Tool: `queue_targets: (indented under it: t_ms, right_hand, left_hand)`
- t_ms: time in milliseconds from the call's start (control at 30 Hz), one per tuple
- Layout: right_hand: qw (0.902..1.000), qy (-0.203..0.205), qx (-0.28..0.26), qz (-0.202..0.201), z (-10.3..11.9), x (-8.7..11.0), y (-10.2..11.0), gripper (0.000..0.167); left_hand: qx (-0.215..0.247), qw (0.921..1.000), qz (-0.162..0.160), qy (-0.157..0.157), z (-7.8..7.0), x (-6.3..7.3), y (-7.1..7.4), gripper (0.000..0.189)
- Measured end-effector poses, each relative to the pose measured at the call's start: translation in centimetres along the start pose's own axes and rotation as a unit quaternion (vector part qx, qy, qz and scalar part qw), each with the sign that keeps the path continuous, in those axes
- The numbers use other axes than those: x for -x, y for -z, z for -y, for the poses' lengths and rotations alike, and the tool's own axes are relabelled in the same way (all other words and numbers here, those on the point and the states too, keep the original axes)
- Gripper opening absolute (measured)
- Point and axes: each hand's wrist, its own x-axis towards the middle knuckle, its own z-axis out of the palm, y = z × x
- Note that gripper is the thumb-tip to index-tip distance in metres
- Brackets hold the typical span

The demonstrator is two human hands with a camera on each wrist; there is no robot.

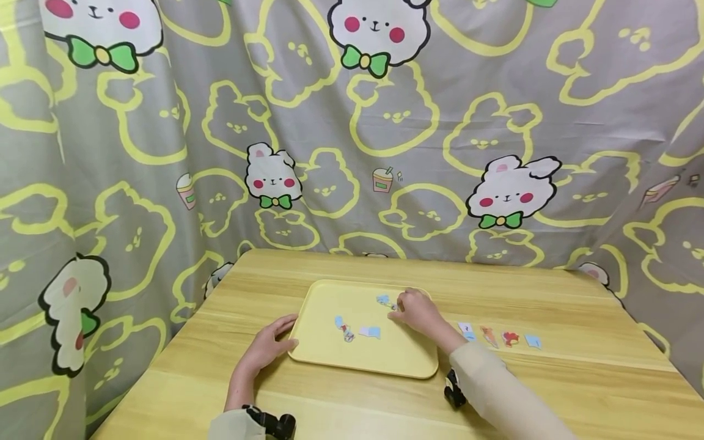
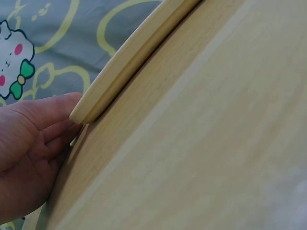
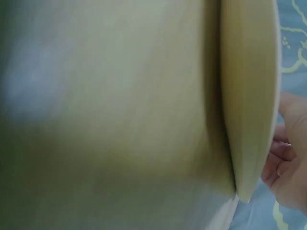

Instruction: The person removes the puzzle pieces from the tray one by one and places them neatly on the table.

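A pale yellow tray (image 1: 379, 362) lies on the wooden table. My left hand (image 1: 269, 345) is at its left edge, the thumb touching the near corner and the fingers along the side; in the left wrist view the fingertips are partly hidden behind the rim. Over the tray's far right part, my right hand (image 1: 419, 311) pinches a small flat picture piece (image 1: 393, 307), mostly covered by the fingers. A light blue piece (image 1: 382, 299) lies against it. Nearer the middle are a blue-and-red picture piece (image 1: 348, 333) and a pink-and-blue piece (image 1: 371, 332).
Right of the tray, a row of small pieces lies on the table (image 1: 583, 391): a white-and-blue piece (image 1: 465, 330), an orange piece (image 1: 489, 335), a red piece (image 1: 510, 338) and a blue piece (image 1: 533, 341). A patterned curtain (image 1: 330, 122) hangs behind the table.
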Motion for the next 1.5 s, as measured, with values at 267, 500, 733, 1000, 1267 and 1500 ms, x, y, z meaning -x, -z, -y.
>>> queue_targets:
  t_ms: [267, 500, 733, 1000, 1267, 1500]
  right_hand:
    - [0.9986, -0.006, 0.042, -0.031, 0.58, -0.02, -0.07, 0.031]
    - [0.9988, -0.013, 0.029, -0.036, 0.61, -0.14, 0.06, 0.023]
    - [0.9994, -0.010, -0.003, -0.033, 0.42, -0.07, -0.09, 0.020]
    - [0.9948, 0.017, -0.066, -0.075, 0.34, -0.23, -0.19, 0.017]
    - [0.9819, 0.026, -0.152, -0.110, 0.39, -0.34, -0.06, 0.016]
    - [0.9656, 0.011, -0.230, -0.121, -0.05, -0.22, -0.02, 0.016]
  left_hand:
    - [-0.002, 1.0000, 0.002, -0.004, -0.49, -0.16, 0.05, 0.058]
    - [-0.003, 0.9999, 0.002, -0.010, -0.87, -0.20, 0.23, 0.058]
    - [-0.003, 1.0000, 0.003, -0.002, -0.59, -0.04, 0.14, 0.058]
    - [-0.006, 0.9999, 0.005, -0.007, -0.54, 0.09, 0.08, 0.058]
    - [-0.007, 1.0000, 0.003, 0.002, -0.43, 0.10, 0.04, 0.058]
    - [-0.003, 1.0000, 0.002, 0.002, -0.37, 0.17, 0.03, 0.058]
